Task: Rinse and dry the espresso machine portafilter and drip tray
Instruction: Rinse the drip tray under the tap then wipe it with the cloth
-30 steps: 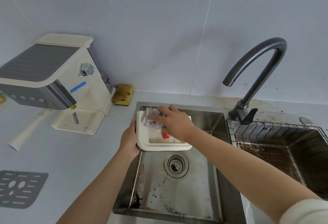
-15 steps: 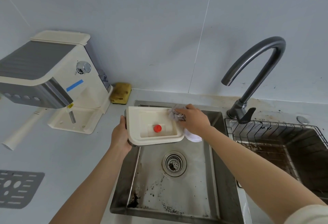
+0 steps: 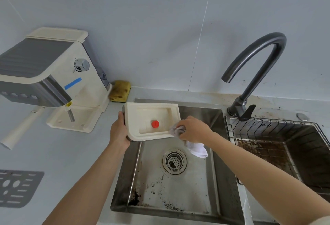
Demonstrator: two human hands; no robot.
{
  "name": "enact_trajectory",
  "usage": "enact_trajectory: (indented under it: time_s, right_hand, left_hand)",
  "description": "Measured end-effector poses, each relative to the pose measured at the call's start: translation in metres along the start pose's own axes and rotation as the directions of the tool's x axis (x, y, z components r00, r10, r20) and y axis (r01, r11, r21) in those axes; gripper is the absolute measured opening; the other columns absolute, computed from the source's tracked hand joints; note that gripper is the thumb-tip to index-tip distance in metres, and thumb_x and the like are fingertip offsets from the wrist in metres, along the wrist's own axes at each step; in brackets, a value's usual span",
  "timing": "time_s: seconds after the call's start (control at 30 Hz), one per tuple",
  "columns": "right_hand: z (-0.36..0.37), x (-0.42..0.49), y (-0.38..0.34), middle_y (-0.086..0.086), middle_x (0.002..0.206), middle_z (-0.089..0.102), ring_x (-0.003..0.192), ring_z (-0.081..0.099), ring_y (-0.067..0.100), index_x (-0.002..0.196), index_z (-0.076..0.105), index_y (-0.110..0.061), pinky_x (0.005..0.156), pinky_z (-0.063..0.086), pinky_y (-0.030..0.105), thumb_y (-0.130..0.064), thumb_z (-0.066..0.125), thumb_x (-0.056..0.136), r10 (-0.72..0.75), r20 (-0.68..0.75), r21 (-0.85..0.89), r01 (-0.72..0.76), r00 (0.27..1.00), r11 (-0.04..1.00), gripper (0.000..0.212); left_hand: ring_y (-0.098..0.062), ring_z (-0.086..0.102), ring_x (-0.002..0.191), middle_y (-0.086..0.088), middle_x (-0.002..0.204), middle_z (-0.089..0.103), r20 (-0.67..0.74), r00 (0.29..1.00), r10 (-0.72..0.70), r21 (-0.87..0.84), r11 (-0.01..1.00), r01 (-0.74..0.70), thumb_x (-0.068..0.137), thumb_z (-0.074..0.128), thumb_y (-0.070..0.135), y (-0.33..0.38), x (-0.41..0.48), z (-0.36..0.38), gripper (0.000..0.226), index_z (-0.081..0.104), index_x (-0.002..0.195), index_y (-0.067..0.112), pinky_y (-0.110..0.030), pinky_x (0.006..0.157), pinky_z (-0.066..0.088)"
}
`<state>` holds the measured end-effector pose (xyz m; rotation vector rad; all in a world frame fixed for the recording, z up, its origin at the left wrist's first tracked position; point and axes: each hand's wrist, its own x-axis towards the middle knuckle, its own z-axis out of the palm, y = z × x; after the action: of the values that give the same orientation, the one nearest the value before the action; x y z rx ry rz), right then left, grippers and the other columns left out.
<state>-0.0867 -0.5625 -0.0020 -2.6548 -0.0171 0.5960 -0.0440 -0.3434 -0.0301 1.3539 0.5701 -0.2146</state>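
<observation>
A cream drip tray (image 3: 135,117) with a red float (image 3: 155,124) inside is held over the back left corner of the steel sink (image 3: 212,180). My left hand (image 3: 119,132) grips its left edge. My right hand (image 3: 193,130) holds a crumpled white-grey cloth (image 3: 195,147) pressed against the tray's front right corner; the cloth's tail hangs toward the drain. The espresso machine (image 3: 44,75) stands on the counter at the left, with a cream portafilter handle (image 3: 21,130) sticking out beneath it. The tray's grey slotted grate (image 3: 16,188) lies at the counter's left edge.
A dark gooseneck faucet (image 3: 257,64) rises behind the sink's right side. A wire rack (image 3: 267,130) sits over a stained second basin on the right. A yellow sponge (image 3: 120,91) lies by the wall. The sink floor has dark specks around the drain (image 3: 174,160).
My right hand wiped with the cloth from the tray's far left, across its far right corner, to its front right corner. The red float came into view. The tray shifted slightly left.
</observation>
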Motion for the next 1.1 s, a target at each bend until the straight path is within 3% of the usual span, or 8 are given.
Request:
enact_trajectory:
  time_s: [0.13, 0.33, 0.53, 0.63, 0.73, 0.83, 0.93, 1.1]
  right_hand:
    - [-0.017, 0.007, -0.006, 0.004, 0.093, 0.064, 0.086, 0.057, 0.021, 0.107, 0.061, -0.016, 0.079, 0.051, 0.035, -0.022, 0.05, 0.084, 0.049, -0.093, 0.165, -0.033, 0.994, 0.986, 0.027]
    - [-0.022, 0.022, -0.021, -0.002, 0.062, 0.04, 0.058, 0.042, 0.016, 0.062, 0.04, -0.013, 0.049, 0.032, 0.022, -0.02, 0.041, 0.086, 0.138, -0.073, 0.105, -0.13, 0.988, 0.986, 0.025]
    - [-0.021, 0.016, -0.033, -0.002, 0.057, 0.038, 0.051, 0.036, 0.012, 0.056, 0.037, -0.016, 0.045, 0.03, 0.021, -0.016, 0.041, 0.088, 0.089, -0.085, 0.2, -0.07, 0.992, 0.977, 0.032]
    - [-0.022, 0.011, -0.04, -0.003, 0.064, 0.043, 0.068, 0.043, 0.019, 0.067, 0.049, -0.015, 0.051, 0.034, 0.023, -0.014, 0.047, 0.083, 0.001, -0.097, 0.194, 0.018, 0.995, 0.981, 0.016]
    - [-0.019, 0.008, -0.045, -0.007, 0.068, 0.035, 0.084, 0.038, 0.018, 0.078, 0.053, -0.013, 0.063, 0.037, 0.029, -0.016, 0.048, 0.083, -0.086, -0.084, 0.158, 0.098, 0.993, 0.983, 0.008]
    - [-0.016, 0.004, -0.045, -0.003, 0.084, 0.04, 0.086, 0.043, 0.019, 0.104, 0.058, -0.012, 0.062, 0.037, 0.026, -0.016, 0.052, 0.08, -0.159, -0.035, 0.048, 0.161, 0.987, 0.986, 0.025]
    - [-0.013, -0.001, -0.043, 0.005, 0.109, 0.044, 0.094, 0.054, 0.027, 0.114, 0.056, -0.018, 0.08, 0.048, 0.037, -0.014, 0.057, 0.076, -0.199, 0.054, -0.027, 0.201, 0.978, 0.979, 0.038]
    - [-0.013, -0.001, -0.036, 0.0, 0.107, 0.043, 0.088, 0.053, 0.022, 0.121, 0.054, -0.033, 0.062, 0.036, 0.025, -0.014, 0.058, 0.076, -0.241, 0.103, -0.109, 0.252, 0.965, 0.962, 0.049]
  left_hand:
    - [-0.017, 0.066, 0.067, 0.004, 0.068, 0.07, 0.014, 1.0, 0.016, 0.035, 0.999, -0.016, 0.096, 0.032, 0.046, -0.003, -0.006, 0.003, 0.04, 0.062, 0.079, 0.025, -0.027, 0.051, 0.049]
    - [-0.019, 0.064, 0.072, -0.002, 0.077, 0.068, 0.051, 0.998, 0.024, 0.066, 0.997, -0.028, 0.097, 0.031, 0.046, -0.01, -0.019, 0.019, 0.043, 0.062, 0.08, 0.022, -0.026, 0.053, 0.05]
    - [-0.02, 0.063, 0.073, -0.003, 0.08, 0.066, 0.056, 0.998, 0.011, 0.043, 0.999, -0.014, 0.096, 0.032, 0.047, -0.008, -0.024, 0.03, 0.041, 0.061, 0.083, 0.022, -0.024, 0.046, 0.048]
    - [-0.019, 0.062, 0.067, -0.002, 0.075, 0.065, 0.065, 0.998, 0.009, 0.036, 0.999, -0.011, 0.095, 0.033, 0.048, -0.007, -0.025, 0.034, 0.041, 0.061, 0.082, 0.021, -0.02, 0.038, 0.046]
    - [-0.02, 0.063, 0.066, -0.003, 0.075, 0.065, 0.089, 0.996, -0.007, 0.047, 0.999, 0.003, 0.095, 0.034, 0.05, -0.007, -0.027, 0.039, 0.042, 0.061, 0.083, 0.019, -0.023, 0.044, 0.049]
    - [-0.019, 0.063, 0.065, -0.003, 0.074, 0.065, 0.094, 0.996, -0.004, 0.045, 0.999, 0.0, 0.095, 0.034, 0.049, -0.005, -0.026, 0.041, 0.041, 0.061, 0.083, 0.02, -0.022, 0.044, 0.049]
    - [-0.016, 0.063, 0.064, -0.001, 0.072, 0.065, 0.085, 0.996, 0.015, 0.033, 0.999, -0.018, 0.095, 0.035, 0.047, -0.002, -0.024, 0.042, 0.04, 0.062, 0.084, 0.019, -0.018, 0.038, 0.047]
    - [-0.017, 0.063, 0.066, -0.002, 0.074, 0.065, 0.101, 0.995, 0.018, 0.069, 0.997, -0.025, 0.095, 0.034, 0.047, -0.005, -0.022, 0.042, 0.041, 0.062, 0.083, 0.02, -0.019, 0.041, 0.047]
